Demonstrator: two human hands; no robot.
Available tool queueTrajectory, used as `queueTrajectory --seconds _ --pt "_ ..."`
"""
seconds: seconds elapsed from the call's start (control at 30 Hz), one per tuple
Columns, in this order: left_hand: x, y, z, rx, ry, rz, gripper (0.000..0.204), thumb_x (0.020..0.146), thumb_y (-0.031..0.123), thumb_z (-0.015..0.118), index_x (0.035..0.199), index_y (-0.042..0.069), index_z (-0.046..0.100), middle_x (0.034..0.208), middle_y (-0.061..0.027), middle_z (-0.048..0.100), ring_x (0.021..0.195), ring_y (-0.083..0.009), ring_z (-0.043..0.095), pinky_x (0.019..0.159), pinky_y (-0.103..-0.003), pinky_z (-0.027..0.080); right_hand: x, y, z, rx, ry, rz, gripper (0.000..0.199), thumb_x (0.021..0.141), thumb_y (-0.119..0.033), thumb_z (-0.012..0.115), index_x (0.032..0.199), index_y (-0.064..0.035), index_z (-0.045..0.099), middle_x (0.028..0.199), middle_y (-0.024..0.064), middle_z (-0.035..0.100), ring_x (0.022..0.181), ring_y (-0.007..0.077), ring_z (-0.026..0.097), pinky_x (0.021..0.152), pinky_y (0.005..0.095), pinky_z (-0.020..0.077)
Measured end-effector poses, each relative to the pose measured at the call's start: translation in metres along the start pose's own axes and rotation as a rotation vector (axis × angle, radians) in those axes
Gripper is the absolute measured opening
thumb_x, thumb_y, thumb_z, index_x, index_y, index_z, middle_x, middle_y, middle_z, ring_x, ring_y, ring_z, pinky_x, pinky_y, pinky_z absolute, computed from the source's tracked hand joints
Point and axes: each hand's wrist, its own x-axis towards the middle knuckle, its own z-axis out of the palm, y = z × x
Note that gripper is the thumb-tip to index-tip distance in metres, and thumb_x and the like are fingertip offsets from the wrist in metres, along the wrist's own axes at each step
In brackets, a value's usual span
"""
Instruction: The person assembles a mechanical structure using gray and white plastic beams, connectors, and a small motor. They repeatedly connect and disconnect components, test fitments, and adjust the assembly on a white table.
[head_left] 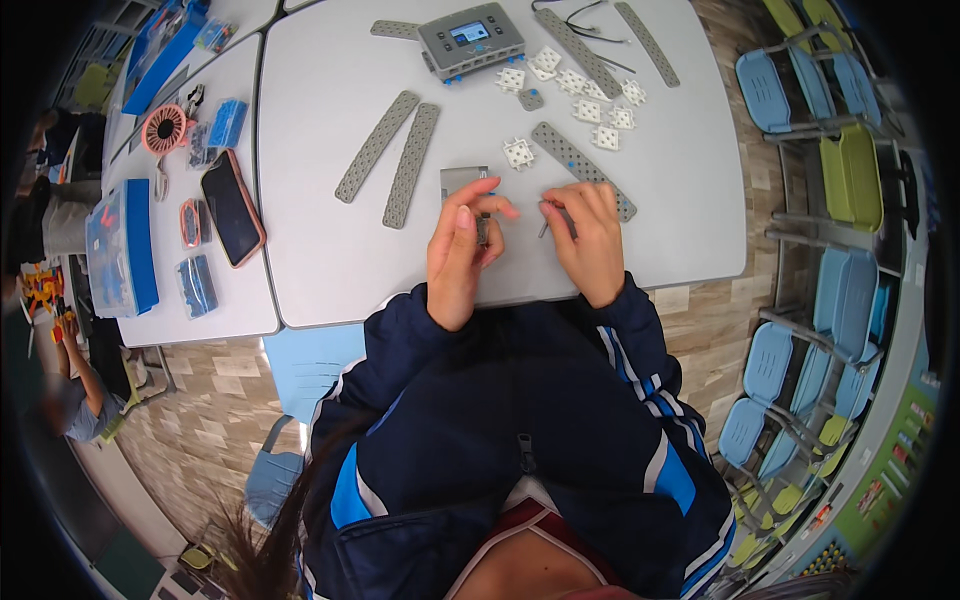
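Grey rod (543, 229), bagged blue pieces (229, 124) leftward

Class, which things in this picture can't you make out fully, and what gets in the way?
All in the head view:
Gray piece by the left hand: partly covered by fingers; whether it is gripped is unclear.
Thin gray piece in the right hand: partly hidden by fingers.
Screen: its content is too small to read.
Short gray beam: right end hidden behind the controller.
Black cables: cut off by the upper edge.
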Motion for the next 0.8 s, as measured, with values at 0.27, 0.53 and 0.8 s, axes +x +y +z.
queueTrajectory --seconds 0.27,0.53,0.8 --pt "-0.012 0.0 0.017 0.079 0.003 0.025 0.054 0.108 0.033 0.03 0.151 0.001 0.025 0.133 -0.0139 0.05 0.063 -0.0071 0.042 0.059 -0.021 0.038 -0.011 -0.047 -0.011 0.406 -0.08 0.118 0.003 0.09 -0.003 0.063 0.088 0.0003 0.062 0.088 0.0114 0.061 0.078 0.0256 0.06 0.07 0.0359 0.0483" --pt "-0.03 -0.007 0.014 0.127 -0.233 0.06 0.056 0.107 0.031 0.032 0.153 0.001 0.021 0.145 -0.0196 0.042 0.081 -0.0135 0.053 0.065 -0.023 0.045 -0.028 -0.043 -0.008 0.674 -0.311 0.329 0.011 0.098 -0.011 0.055 0.095 -0.0002 0.056 0.084 0.012 0.06 0.071 0.0225 0.065 0.063 0.0337 0.0493" --pt "-0.02 -0.016 0.008 0.549 -0.277 0.482 0.064 0.102 0.02 0.049 0.152 -0.004 0.018 0.145 -0.03 0.037 0.121 -0.0399 0.051 0.094 -0.039 0.047 -0.023 -0.04 -0.004 0.666 -0.293 0.135 0.007 0.095 -0.008 0.052 0.095 -0.0016 0.056 0.08 0.0184 0.06 0.066 0.0382 0.057 0.061 0.0412 0.0454"
